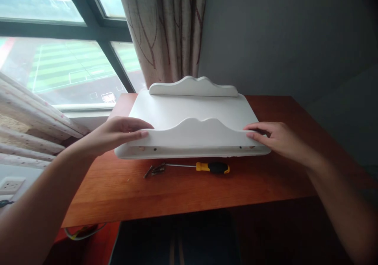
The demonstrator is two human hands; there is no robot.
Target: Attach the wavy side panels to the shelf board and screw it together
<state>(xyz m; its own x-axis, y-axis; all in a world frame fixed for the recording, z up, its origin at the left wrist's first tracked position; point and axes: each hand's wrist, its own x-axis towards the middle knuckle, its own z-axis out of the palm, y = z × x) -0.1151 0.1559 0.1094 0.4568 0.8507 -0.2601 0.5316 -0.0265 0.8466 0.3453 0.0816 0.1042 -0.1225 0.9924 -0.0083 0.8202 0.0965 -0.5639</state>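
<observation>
A white board with a wavy top edge (195, 135) is pinched at its two ends, my left hand (124, 130) on one and my right hand (273, 137) on the other. It is held just above the near side of a white panel (183, 108) lying flat. Small holes and pegs show along the strip beneath it. A second wavy white board (191, 87) stands upright at the panel's far edge. Nearer me lie a yellow and black screwdriver (212, 167) and several screws (156, 169).
The panel rests on a reddish-brown wooden table (236, 192). Behind it are a window (73, 68), a patterned curtain (174, 28) and a grey wall (265, 36). A wall socket (12, 185) is at the left, and a dark chair-like shape (147, 241) sits below the front edge.
</observation>
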